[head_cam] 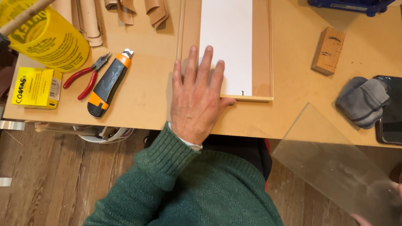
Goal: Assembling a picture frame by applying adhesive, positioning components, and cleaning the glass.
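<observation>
A clear glass pane (341,173) tilts off the table's edge; a shallow wooden frame (263,51), apparently white-backed, lies flat

1 head view, looking steeply down, close over workbench (298,49) near edge and floor.

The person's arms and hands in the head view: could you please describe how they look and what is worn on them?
Both hands are bare, without gloves or visible rings. The left hand comes out of a dark green ribbed-knit sweater sleeve, with a thin pale cuff showing at the wrist. Only part of the right hand shows at the frame's corner; no sleeve is visible there.
</observation>
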